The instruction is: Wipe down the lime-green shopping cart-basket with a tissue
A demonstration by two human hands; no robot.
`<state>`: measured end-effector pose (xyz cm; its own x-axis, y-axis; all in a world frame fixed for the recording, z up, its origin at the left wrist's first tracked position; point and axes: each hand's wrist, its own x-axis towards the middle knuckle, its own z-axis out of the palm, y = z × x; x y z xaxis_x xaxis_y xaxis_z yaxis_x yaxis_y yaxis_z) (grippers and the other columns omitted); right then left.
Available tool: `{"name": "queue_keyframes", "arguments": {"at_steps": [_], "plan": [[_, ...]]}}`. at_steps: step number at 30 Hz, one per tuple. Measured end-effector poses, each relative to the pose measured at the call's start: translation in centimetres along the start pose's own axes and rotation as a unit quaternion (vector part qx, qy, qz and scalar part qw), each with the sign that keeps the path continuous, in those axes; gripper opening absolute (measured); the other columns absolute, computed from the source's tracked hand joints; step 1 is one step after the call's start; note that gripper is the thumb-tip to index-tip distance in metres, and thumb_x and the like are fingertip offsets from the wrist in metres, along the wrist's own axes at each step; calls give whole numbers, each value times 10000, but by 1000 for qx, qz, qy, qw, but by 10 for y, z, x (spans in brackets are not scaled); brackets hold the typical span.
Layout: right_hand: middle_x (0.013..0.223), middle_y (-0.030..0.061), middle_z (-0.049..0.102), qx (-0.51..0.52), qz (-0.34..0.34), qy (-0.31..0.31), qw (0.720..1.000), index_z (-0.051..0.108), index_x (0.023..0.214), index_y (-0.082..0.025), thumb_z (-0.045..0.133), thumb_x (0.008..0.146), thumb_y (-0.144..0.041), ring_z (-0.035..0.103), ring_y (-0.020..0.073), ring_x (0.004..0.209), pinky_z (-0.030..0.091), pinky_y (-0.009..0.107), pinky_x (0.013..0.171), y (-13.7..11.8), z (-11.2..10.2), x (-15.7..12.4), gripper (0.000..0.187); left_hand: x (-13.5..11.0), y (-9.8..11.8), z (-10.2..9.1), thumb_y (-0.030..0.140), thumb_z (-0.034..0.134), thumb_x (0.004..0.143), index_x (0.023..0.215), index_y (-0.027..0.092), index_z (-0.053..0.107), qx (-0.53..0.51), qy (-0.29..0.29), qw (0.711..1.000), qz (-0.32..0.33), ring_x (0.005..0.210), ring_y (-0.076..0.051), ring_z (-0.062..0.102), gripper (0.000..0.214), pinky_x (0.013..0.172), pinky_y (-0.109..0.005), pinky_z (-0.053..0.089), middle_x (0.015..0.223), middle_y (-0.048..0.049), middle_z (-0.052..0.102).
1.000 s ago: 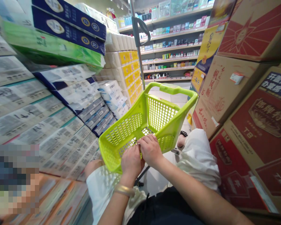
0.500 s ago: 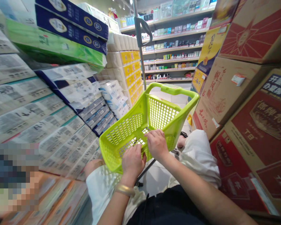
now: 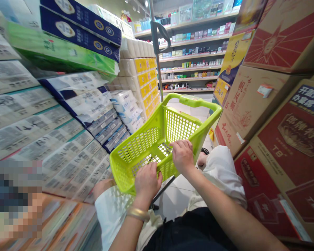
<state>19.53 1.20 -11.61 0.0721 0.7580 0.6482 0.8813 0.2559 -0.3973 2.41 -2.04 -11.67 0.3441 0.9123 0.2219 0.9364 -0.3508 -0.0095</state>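
Note:
A lime-green plastic shopping basket (image 3: 141, 146) with lattice walls stands between my knees, tilted in view, nothing lying inside it. Its raised carrying handle (image 3: 193, 101) is at the far right side. My left hand (image 3: 148, 179) is curled over the near rim, thumb on the outer wall and fingertips over the inner side. Farther right along that same rim, my right hand (image 3: 182, 155) is closed over the edge, its fingers bent inward. A grey pole with a looped dark grip (image 3: 161, 36) rises behind the basket.
Wrapped tissue packs (image 3: 42, 139) are stacked high on the left. Cardboard cartons (image 3: 256, 101) tower on the right. Shelves of small boxes and bottles (image 3: 193, 52) stand at the back. Pale floor tiles (image 3: 170, 198) show below the basket. A blurred patch covers the lower left.
My right hand has slid right along the near rim, away from the left hand. My left hand stays nearly where it was, and the basket has barely shifted.

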Motion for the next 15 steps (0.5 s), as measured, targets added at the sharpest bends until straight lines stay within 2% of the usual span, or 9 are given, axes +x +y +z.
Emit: {"name": "queue_keyframes", "arguments": {"at_steps": [4,6,12,15], "plan": [[910,33,680,42,-55,-23,997,695,954,-236,533,882,-115,536,207,958,312,344,1001,-29,18,-20,214,0,-1,1,271,533,845,961,205,559,1,0,1000,7,892,-247,615,136,773,-353,413,886,-62,658],[913,28,680,51,-77,-31,995,692,968,-240,539,883,-126,536,205,956,315,339,999,-34,21,-23,209,0,-3,1,271,540,840,952,201,563,4,1,1000,10,883,-246,617,134,765,-350,413,880,-66,659],[923,48,683,24,-53,-1,998,697,977,-213,528,876,-94,538,215,947,334,350,958,-3,4,-7,230,-1,-3,2,236,545,825,943,206,577,4,28,1000,12,876,-239,620,126,745,-346,416,843,-52,653],[915,49,677,17,-31,11,999,695,975,-217,513,875,-79,537,215,944,332,357,967,0,3,-5,249,-1,-1,3,236,546,822,940,207,577,2,34,999,8,867,-240,619,126,741,-351,417,841,-50,654]]}}
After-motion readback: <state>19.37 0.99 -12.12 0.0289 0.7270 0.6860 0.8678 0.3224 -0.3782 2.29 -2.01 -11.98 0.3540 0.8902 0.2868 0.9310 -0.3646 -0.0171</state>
